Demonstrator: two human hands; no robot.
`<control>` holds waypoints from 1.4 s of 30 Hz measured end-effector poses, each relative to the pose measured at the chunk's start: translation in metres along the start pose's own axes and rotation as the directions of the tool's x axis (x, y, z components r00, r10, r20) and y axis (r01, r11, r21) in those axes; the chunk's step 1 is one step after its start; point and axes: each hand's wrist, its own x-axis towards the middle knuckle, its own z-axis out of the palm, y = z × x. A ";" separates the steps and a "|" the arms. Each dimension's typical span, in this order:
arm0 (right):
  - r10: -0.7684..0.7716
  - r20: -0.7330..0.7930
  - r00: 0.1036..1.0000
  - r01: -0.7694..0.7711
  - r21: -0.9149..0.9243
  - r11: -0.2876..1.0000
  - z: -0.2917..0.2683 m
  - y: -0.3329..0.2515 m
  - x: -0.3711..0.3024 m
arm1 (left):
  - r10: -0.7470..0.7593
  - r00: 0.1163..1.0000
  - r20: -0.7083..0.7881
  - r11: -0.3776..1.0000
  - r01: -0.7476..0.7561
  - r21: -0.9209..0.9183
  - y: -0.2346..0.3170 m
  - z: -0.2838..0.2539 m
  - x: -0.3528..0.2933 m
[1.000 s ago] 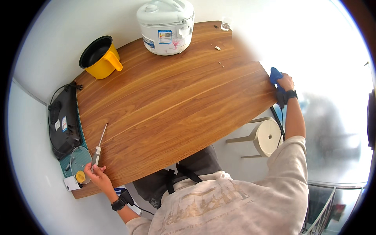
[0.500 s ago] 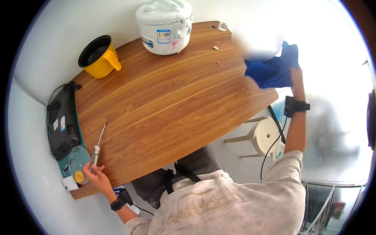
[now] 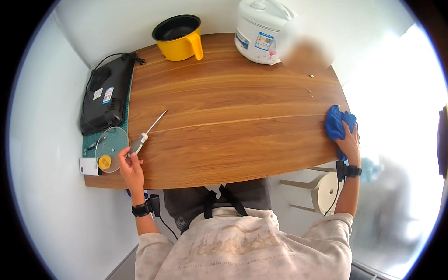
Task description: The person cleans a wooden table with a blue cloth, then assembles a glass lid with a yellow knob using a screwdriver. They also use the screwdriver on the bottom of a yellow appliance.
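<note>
Right fingers (image 3: pixel 346 128) hold cloth (image 3: pixel 333 124), apparently against table (image 3: pixel 228 144).

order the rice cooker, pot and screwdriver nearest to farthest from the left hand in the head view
1. Screwdriver: right at the left hand
2. Pot: back, left of centre
3. Rice cooker: back, right of the pot

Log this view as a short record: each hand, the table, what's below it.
Left hand: holding a screwdriver by its handle
Right hand: on a blue cloth, near the right edge of the wooden table
Table back: yellow pot; white rice cooker, partly blurred out
Table left: black appliance, clear round lid, green mat
Below: cream stool, partly hidden by the table
</note>
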 end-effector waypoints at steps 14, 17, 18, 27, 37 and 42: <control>-0.318 -0.237 0.918 0.347 0.092 0.933 -0.055 -0.095 -0.055 | 0.051 0.999 0.011 0.998 -0.052 0.028 0.017 0.006 -0.001; -0.421 -0.255 0.870 0.479 0.238 0.845 -0.048 -0.127 -0.061 | -0.046 0.994 0.096 0.976 0.024 0.214 0.020 0.001 0.006; -0.449 -0.262 0.854 0.510 0.257 0.821 -0.046 -0.141 -0.067 | -0.044 0.993 0.110 0.973 0.018 0.230 0.022 -0.001 0.007; -0.779 -0.467 0.418 0.905 0.291 0.311 -0.046 -0.248 -0.111 | -0.012 0.941 0.339 0.999 -0.002 0.040 0.087 0.009 -0.005; -0.831 -0.403 0.383 0.884 0.422 0.202 -0.042 -0.271 -0.171 | 0.232 0.721 0.653 0.972 -0.145 -0.186 0.161 0.048 -0.036; -0.729 -0.429 0.533 0.830 0.434 0.351 -0.024 -0.236 -0.149 | 0.135 0.789 0.600 0.988 -0.058 -0.146 0.162 0.066 -0.034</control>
